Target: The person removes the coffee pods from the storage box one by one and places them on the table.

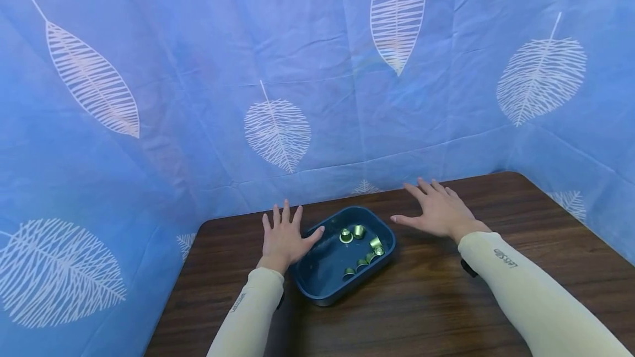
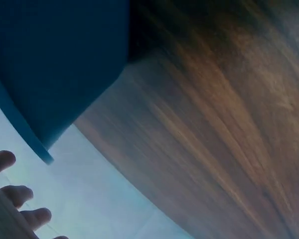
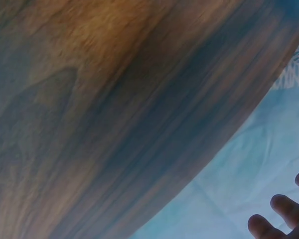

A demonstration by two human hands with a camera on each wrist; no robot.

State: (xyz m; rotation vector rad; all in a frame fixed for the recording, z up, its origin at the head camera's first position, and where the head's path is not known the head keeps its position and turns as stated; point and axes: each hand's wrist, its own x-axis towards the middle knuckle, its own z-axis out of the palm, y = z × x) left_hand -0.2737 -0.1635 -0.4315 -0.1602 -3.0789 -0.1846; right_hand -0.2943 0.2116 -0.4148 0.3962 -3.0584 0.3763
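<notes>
A dark blue rectangular tray (image 1: 322, 274) with rounded corners sits on the table, holding several small green-gold capsules (image 1: 358, 231) grouped along its right side and far end. My left hand (image 1: 285, 241) is spread at the tray's left side, its thumb overlapping the rim in the head view. In the left wrist view the tray's outer wall (image 2: 55, 59) looms large, and the fingertips (image 2: 37, 217) show at the lower left. To the right of the tray, my right hand (image 1: 439, 211) has its fingers spread and holds nothing. Only its fingertips (image 3: 284, 211) appear in the right wrist view.
The dark wood-grain table (image 1: 446, 302) has its far edge just past the hands. Behind it and along both sides hangs a blue cloth (image 1: 317, 70) printed with white leaves. Both forearms wear pale sleeves (image 1: 536, 285).
</notes>
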